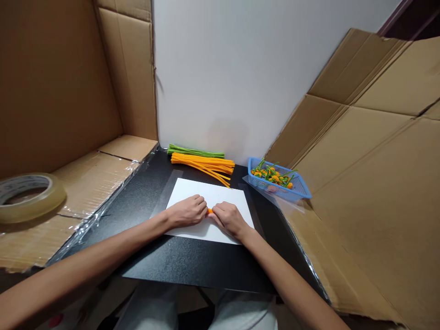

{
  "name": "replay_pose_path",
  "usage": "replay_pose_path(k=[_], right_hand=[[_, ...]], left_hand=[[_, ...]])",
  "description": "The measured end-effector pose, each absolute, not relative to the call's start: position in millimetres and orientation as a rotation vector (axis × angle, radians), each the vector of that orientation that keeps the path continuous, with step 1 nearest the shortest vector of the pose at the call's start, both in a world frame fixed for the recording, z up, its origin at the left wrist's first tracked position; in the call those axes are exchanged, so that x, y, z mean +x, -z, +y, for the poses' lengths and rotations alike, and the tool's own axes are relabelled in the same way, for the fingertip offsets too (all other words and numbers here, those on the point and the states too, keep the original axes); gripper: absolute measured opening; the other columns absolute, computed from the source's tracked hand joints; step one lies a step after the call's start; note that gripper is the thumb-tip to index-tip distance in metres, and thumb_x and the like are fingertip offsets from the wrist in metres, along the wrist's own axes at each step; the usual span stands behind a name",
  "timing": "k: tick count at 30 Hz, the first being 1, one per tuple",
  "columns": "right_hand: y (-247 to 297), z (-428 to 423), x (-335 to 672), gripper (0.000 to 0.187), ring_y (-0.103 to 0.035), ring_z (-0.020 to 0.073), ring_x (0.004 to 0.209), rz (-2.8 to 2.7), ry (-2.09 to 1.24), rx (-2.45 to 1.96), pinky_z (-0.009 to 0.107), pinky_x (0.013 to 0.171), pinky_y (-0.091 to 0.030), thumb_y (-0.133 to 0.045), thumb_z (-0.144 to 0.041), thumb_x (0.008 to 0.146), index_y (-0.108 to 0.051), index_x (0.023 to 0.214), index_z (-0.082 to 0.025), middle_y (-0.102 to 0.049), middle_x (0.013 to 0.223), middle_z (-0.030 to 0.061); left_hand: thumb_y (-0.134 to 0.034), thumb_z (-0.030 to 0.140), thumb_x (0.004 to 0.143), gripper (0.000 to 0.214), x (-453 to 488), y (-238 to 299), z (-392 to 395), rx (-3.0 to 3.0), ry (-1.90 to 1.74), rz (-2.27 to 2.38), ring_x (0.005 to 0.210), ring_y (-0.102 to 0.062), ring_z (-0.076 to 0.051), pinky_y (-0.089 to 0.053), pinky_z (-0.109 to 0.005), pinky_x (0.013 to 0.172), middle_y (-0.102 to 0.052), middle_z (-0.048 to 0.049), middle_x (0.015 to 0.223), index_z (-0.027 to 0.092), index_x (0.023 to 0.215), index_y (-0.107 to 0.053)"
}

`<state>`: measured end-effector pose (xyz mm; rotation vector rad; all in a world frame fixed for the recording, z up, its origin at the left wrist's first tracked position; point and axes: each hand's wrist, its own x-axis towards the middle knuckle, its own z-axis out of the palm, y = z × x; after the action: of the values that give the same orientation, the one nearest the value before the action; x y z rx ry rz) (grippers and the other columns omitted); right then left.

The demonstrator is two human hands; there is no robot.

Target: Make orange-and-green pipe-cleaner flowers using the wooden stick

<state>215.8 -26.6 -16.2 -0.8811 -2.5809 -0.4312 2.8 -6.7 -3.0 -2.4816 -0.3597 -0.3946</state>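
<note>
Both my hands meet over a white sheet (192, 188) taped to the black tabletop. Between them shows a short bit of orange pipe cleaner (210, 211). My left hand (190, 211) has its fingers curled closed at the left end of it. My right hand (229, 217) pinches the other end, its thumb underneath. Most of the orange piece is hidden by my fingers. Behind the sheet lies a bundle of orange pipe cleaners (202, 160), a few of them splayed toward the sheet. A bundle of green pipe cleaners (195, 151) lies just beyond it, along the wall.
A blue plastic basket (302, 185) at the back right holds several small orange-and-green pipe-cleaner pieces. On cardboard at the left rests a roll of clear tape (57, 199). Cardboard panels (378, 192) rise on both sides, and a white wall (220, 68) stands behind.
</note>
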Motion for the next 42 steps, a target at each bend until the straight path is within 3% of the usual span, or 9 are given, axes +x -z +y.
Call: replay_pose_path(k=[11, 16, 21, 24, 27, 29, 32, 38, 42], right_hand=[[18, -30, 214, 0.044, -0.047, 0.0156, 0.060, -2.557, 0.392, -0.873, 0.029, 0.063, -0.029, -0.032, -0.033, 0.105, -0.058, 0.073, -0.016, -0.059, 0.065, 0.0043], [10, -16, 215, 0.043, -0.052, 0.0151, 0.060, -2.560, 0.227, -1.047, 0.028, 0.061, -0.030, -0.042, -0.045, 0.101, -0.061, 0.074, -0.016, -0.063, 0.067, 0.0044], [-5, -5, 228, 0.030, -0.064, 0.0167, 0.078, -2.286, -0.079, -1.208, 0.025, 0.071, -0.039, -0.051, -0.040, 0.098, -0.069, 0.097, -0.016, -0.073, 0.089, 0.0066], [-8, -8, 232, 0.028, -0.066, 0.0168, 0.081, -2.262, -0.157, -1.279, 0.025, 0.074, -0.040, -0.047, -0.031, 0.100, -0.070, 0.091, -0.017, -0.075, 0.091, 0.0062], [-8, -14, 225, 0.035, -0.062, 0.0162, 0.069, -2.283, -0.161, -1.415, 0.026, 0.067, -0.037, -0.046, -0.031, 0.100, -0.067, 0.076, -0.017, -0.071, 0.075, 0.0051], [-8, -18, 218, 0.036, -0.058, 0.0145, 0.064, -2.291, -0.255, -1.387, 0.025, 0.065, -0.036, -0.041, -0.029, 0.100, -0.064, 0.074, -0.017, -0.068, 0.070, 0.0040], [-13, -24, 210, 0.043, -0.050, 0.0114, 0.056, -2.313, -0.436, -1.266, 0.024, 0.060, -0.034, -0.035, -0.029, 0.101, -0.055, 0.065, -0.017, -0.059, 0.060, 0.0001], [-21, -37, 210, 0.056, -0.038, 0.0067, 0.039, -1.897, -1.468, -1.175, 0.021, 0.043, -0.026, -0.045, -0.065, 0.090, -0.038, 0.056, -0.020, -0.033, 0.044, -0.0083], [-20, -53, 229, 0.053, -0.031, 0.0054, 0.033, -1.664, -1.775, -1.251, 0.019, 0.035, -0.016, -0.052, -0.067, 0.084, -0.043, 0.061, -0.021, -0.034, 0.038, -0.0097]], left_hand=[[-0.048, 0.013, 0.095, 0.023, 3, 5, -4, -2.507, 0.399, -0.287, 0.065, -0.049, -0.020, -0.035, -0.034, 0.061, -0.058, -0.0066, 0.070, 0.013, 0.075, -0.059], [-0.051, 0.015, 0.096, 0.017, -1, 7, 19, -2.584, 0.450, -0.394, 0.070, -0.052, -0.019, -0.039, -0.032, 0.066, -0.061, -0.0064, 0.075, 0.012, 0.081, -0.060], [-0.046, 0.026, 0.100, 0.028, -22, -3, 43, -2.597, 0.535, -0.729, 0.073, -0.055, -0.018, -0.041, -0.031, 0.070, -0.062, -0.0055, 0.075, 0.013, 0.081, -0.061], [-0.053, 0.029, 0.097, 0.021, -25, -9, 40, -2.606, 0.575, -0.825, 0.086, -0.060, -0.020, -0.043, -0.032, 0.077, -0.067, -0.0082, 0.091, 0.012, 0.105, -0.063], [-0.065, 0.044, 0.088, 0.062, -11, -10, 27, -2.545, 0.635, -0.784, 0.115, -0.054, -0.029, -0.040, -0.038, 0.092, -0.060, -0.0182, 0.126, 0.006, 0.134, -0.045], [-0.061, 0.040, 0.092, 0.051, 2, -7, 19, -2.563, 0.562, -0.655, 0.105, -0.058, -0.026, -0.041, -0.037, 0.086, -0.063, -0.0147, 0.116, 0.009, 0.129, -0.048], [-0.049, 0.025, 0.099, 0.013, 10, 0, 10, -2.571, 0.444, -0.576, 0.074, -0.058, -0.020, -0.037, -0.033, 0.068, -0.064, -0.0062, 0.088, 0.014, 0.099, -0.056], [-0.044, 0.022, 0.100, 0.019, 0, 4, 3, -2.417, 0.510, -0.421, 0.061, -0.049, -0.017, -0.029, -0.034, 0.058, -0.057, -0.0025, 0.072, 0.017, 0.084, -0.051], [-0.041, 0.022, 0.101, 0.022, -3, 6, 7, -2.396, 0.594, -0.285, 0.058, -0.048, -0.017, -0.028, -0.034, 0.058, -0.055, -0.0007, 0.069, 0.018, 0.082, -0.050]])
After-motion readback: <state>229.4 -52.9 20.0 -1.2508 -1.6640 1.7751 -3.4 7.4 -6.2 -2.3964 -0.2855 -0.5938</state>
